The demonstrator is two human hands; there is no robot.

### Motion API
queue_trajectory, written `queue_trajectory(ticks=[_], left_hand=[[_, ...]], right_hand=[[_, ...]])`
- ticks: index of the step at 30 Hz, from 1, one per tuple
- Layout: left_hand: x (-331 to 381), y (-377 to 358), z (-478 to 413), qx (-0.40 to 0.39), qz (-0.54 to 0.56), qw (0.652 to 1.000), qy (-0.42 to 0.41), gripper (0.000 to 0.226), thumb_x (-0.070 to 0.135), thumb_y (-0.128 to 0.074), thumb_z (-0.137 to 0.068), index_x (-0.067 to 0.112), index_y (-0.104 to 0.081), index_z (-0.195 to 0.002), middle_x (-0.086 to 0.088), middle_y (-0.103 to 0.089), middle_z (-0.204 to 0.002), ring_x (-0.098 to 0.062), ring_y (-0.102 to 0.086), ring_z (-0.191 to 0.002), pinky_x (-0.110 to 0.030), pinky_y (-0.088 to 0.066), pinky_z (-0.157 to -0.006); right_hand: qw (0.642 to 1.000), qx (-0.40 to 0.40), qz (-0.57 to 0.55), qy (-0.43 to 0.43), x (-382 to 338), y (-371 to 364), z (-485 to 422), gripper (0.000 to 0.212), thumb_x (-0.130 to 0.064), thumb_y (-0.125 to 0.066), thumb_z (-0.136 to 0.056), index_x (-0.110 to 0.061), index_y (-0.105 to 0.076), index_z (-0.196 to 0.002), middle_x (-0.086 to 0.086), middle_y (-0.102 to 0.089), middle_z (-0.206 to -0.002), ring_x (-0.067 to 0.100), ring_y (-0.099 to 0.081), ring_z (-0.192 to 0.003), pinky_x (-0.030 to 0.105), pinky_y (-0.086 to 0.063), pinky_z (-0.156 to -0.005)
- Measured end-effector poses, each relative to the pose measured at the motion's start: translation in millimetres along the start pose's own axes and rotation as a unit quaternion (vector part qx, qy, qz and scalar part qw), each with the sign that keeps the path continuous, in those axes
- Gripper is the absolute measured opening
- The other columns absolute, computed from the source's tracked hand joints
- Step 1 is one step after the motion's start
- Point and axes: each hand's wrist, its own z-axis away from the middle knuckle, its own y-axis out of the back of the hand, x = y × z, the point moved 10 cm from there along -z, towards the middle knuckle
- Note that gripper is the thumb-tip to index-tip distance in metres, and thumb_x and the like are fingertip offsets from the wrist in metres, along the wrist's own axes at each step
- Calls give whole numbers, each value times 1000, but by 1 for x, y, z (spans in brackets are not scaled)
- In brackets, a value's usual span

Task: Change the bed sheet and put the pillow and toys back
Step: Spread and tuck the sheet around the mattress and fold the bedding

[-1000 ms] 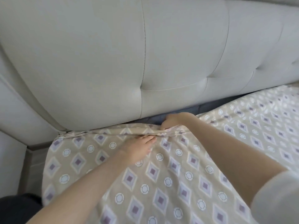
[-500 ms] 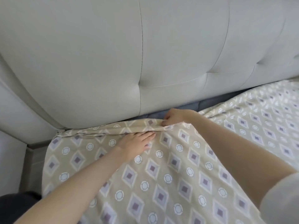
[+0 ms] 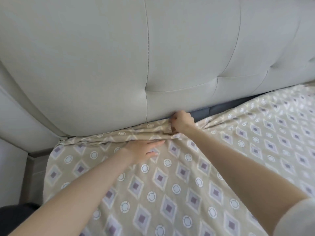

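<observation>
From the head view, looking down along both bare forearms onto a bed sheet point(image 3: 170, 184), beige with purple diamonds and white rings, spread beneath and around both grips. Pressing flat on it with the left grip point(image 3: 143, 149): fingers straight, pointing right, palm down on the cloth, nothing clasped. Just beyond and to the right of that, pinching the sheet's bunched upper edge with the right grip point(image 3: 181, 122): fingers curled round the gathered cloth, knuckles touching the bottom of the padded, pale grey headboard point(image 3: 119, 57). Leftward from the right grip, just beyond the left grip, a rumpled ridge of folded sheet edge lying along the foot of the headboard as far as the bed's corner. Immediately right of the right grip, a strip of dark blue-grey mattress point(image 3: 214, 110) bare between headboard and sheet. Fanning rightward from the right grip, tight creases in the cloth. Far left of the left grip, a brownish bed frame point(image 3: 34, 167) beside the sheet's hanging side. Well behind the right grip, by the elbow, a pale sleeve point(image 3: 300, 218); well behind the left grip, a dark patch point(image 3: 15, 217), too blurred to name.
</observation>
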Motion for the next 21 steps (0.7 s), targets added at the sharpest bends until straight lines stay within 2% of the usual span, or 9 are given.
queue_trajectory(ticks=[2,4,7,9,10,13,15,18,21], left_hand=[[-2,3,-9,-3,10,1000,13,56,48,-36,-99,48,-11,-148,20,-44,-142,-14,-47,-126,-30,-38,-102],[-11,7,-19,12,5,999,44,58,52,-38,-96,42,-16,-149,9,-57,-131,-18,-47,-127,-30,-38,-102],[-32,12,-27,14,-13,993,115,65,62,-37,-92,26,-33,-146,-5,-50,-141,-24,-44,-131,-34,-36,-105],[-44,15,-32,15,-7,989,147,63,61,-35,-94,15,-44,-137,-10,-51,-138,-28,-47,-126,-33,-36,-100],[-46,15,-35,17,-1,988,151,62,59,-33,-95,13,-46,-134,-11,-50,-139,-29,-47,-126,-34,-35,-102],[-51,19,-42,52,11,988,143,58,56,-26,-98,18,-45,-138,-8,-48,-142,-28,-46,-128,-36,-36,-105],[-53,19,-42,67,18,987,145,57,55,-25,-98,19,-49,-133,-10,-56,-133,-28,-52,-120,-36,-40,-101],[-61,13,-47,62,36,986,149,56,56,-26,-97,13,-60,-108,-11,-67,-106,-28,-61,-102,-38,-45,-93],[-63,13,-51,78,88,985,124,47,54,-34,-96,18,-62,-99,-3,-67,-89,-24,-62,-89,-32,-46,-82]], right_hand=[[995,72,-65,7,2,0,11,25,-10,-41,-93,-7,-65,-99,16,-65,-106,34,-58,-100,31,-40,-75],[982,143,-111,54,-4,-1,25,21,-12,-39,-97,-4,-59,-98,13,-57,-108,28,-52,-97,30,-32,-74],[940,233,-193,157,-13,4,56,13,-4,-40,-96,-7,-51,-100,5,-42,-110,9,-38,-83,24,-33,-71],[917,284,-187,208,-10,8,73,17,4,-42,-90,-4,-50,-103,5,-41,-114,8,-38,-88,17,-34,-73],[914,298,-165,219,-6,7,78,16,6,-44,-88,-4,-51,-99,6,-43,-111,12,-40,-89,19,-37,-75],[935,270,-76,215,7,-9,74,9,-3,-44,-86,-4,-53,-88,9,-49,-95,25,-46,-82,37,-43,-72],[954,220,20,201,13,-25,62,16,-11,-45,-86,-6,-55,-97,8,-52,-101,28,-48,-92,41,-42,-85],[965,155,106,186,18,-42,38,29,-15,-40,-88,-11,-49,-115,4,-47,-118,32,-38,-123,57,-23,-108],[979,78,132,135,23,-55,7,43,-27,-32,-94,-15,-37,-134,2,-36,-140,32,-11,-144,65,0,-112]])
